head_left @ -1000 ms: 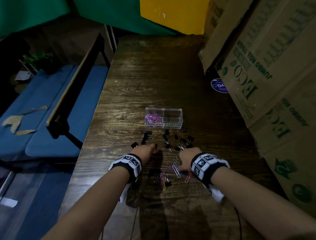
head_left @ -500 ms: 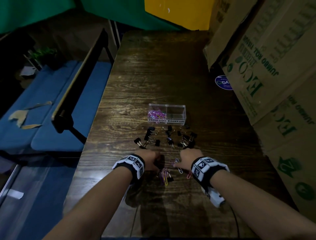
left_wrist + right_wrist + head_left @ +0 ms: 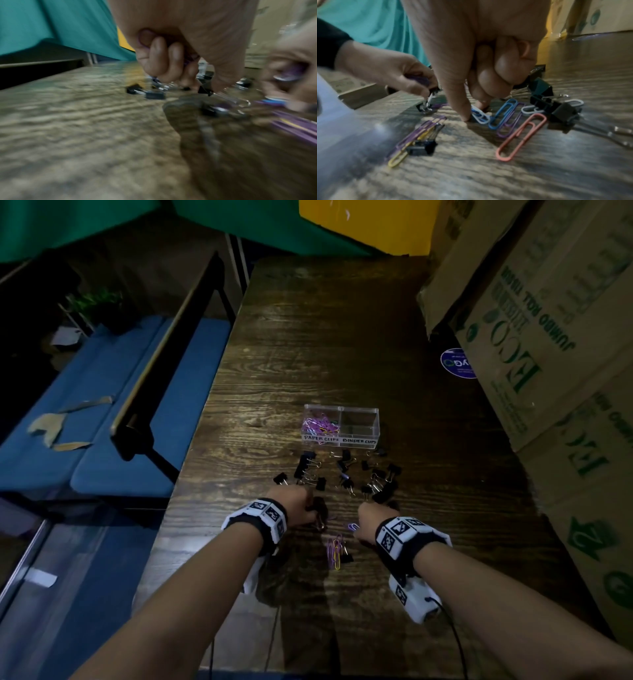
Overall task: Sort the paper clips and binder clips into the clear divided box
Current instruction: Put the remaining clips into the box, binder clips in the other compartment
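Note:
The clear divided box (image 3: 359, 436) stands mid-table, with coloured paper clips (image 3: 320, 424) in its left compartment and nothing in its right one. Black binder clips (image 3: 346, 470) lie scattered between the box and my hands. My left hand (image 3: 301, 506) is curled round purple paper clips (image 3: 419, 79), and its fingertips pinch a binder clip's wire handles (image 3: 427, 100) at the table. My right hand (image 3: 474, 112) pinches a white paper clip (image 3: 481, 116) lying on the wood, its other fingers curled. Blue, purple and pink paper clips (image 3: 520, 135) lie beside it.
A small bundle of purple and yellow paper clips with one binder clip (image 3: 337, 553) lies between my wrists. Large cardboard boxes (image 3: 548, 337) wall the table's right side. The table's left edge (image 3: 205, 412) drops to a blue bench (image 3: 113, 422).
Both hands have drawn back from the binder clips toward the loose paper clips nearer me. The right hand has come down on the white paper clip.

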{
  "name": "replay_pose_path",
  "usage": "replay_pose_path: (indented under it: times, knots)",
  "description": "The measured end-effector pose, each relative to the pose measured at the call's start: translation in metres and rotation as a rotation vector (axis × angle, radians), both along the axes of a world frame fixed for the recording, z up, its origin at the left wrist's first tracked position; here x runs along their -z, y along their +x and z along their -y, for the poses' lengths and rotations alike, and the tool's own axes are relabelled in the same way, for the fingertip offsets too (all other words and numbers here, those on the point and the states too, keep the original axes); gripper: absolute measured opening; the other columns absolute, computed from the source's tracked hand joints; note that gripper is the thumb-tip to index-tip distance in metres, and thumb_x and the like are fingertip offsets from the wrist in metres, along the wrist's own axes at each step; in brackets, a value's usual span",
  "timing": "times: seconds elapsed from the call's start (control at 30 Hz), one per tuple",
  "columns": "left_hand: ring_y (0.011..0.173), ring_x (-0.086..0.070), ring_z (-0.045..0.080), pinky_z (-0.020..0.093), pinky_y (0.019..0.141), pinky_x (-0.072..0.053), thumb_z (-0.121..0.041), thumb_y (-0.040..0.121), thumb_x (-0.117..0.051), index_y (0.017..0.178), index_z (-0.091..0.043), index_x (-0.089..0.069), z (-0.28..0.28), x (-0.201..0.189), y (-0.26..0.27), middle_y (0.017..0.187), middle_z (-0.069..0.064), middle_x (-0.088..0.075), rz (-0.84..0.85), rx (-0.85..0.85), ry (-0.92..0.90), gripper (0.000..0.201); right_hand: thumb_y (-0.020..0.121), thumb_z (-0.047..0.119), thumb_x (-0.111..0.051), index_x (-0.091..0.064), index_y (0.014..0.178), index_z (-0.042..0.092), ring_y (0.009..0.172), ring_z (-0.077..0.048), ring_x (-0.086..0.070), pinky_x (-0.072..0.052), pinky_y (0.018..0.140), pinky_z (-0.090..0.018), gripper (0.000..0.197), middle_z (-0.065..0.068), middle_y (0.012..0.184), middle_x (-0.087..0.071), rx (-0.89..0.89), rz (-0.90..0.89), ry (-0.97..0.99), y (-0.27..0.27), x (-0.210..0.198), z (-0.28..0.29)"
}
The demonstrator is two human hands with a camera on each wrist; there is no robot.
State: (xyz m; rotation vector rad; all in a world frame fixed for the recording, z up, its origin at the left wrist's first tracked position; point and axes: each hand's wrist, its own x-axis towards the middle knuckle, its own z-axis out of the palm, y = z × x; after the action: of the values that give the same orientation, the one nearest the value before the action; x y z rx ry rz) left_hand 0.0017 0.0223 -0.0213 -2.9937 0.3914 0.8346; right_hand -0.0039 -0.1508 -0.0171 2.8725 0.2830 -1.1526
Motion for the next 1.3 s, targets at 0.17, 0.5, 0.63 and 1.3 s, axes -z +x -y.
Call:
replay_pose_path:
  times: [0.17, 0.5, 0.63, 1.3]
  knots:
    - [0.107, -0.063, 0.031, 0.039, 0.085, -0.053, -0.037, 0.093, -0.049, 0.124, -0.012, -0.054, -0.017, -0.004, 0.009, 0.119, 0.013, -0.062, 0.025, -0.130, 0.014, 0.040, 0.092, 0.023, -0.049, -0.053, 0.074, 0.010, 0.075, -0.024, -0.052, -0.043, 0.067, -0.028, 0.023, -0.003, 0.069, -0.049, -0.177, 0.040, -0.021, -0.004, -0.002, 0.000]
    - [0.116, -0.060, 0.026, 0.036, 0.092, -0.049, -0.048, 0.090, -0.053, 0.135, -0.016, -0.045, 0.012, 0.000, -0.007, 0.128, 0.008, -0.061, 0.002, 0.023, -0.009, 0.055, 0.098, 0.029, -0.031, -0.053, 0.122, 0.010, 0.106, -0.029, -0.061, -0.045, 0.080, -0.031, 0.038, -0.012, 0.120, -0.062, -0.124, 0.013, 0.101, 0.011, -0.010, 0.026]
    - [0.115, -0.059, 0.028, 0.039, 0.092, -0.050, -0.036, 0.092, -0.056, 0.125, -0.009, -0.053, 0.025, 0.006, -0.001, 0.126, 0.013, -0.061, -0.042, -0.010, -0.021, 0.043, 0.101, 0.026, -0.030, -0.052, 0.104, 0.008, 0.083, -0.023, -0.051, -0.037, 0.072, -0.028, 0.029, -0.012, 0.096, -0.054, 0.004, -0.022, 0.212, 0.016, -0.015, 0.038]
    - [0.111, -0.060, 0.031, 0.036, 0.093, -0.046, -0.019, 0.101, -0.034, 0.120, -0.003, -0.059, 0.044, -0.008, -0.003, 0.121, 0.019, -0.063, -0.115, -0.133, -0.109, 0.035, 0.094, 0.014, -0.040, -0.047, 0.064, 0.018, 0.052, -0.017, -0.048, -0.039, 0.056, -0.027, 0.031, -0.001, 0.056, -0.056, 0.315, -0.076, 0.548, 0.019, -0.006, 0.054]
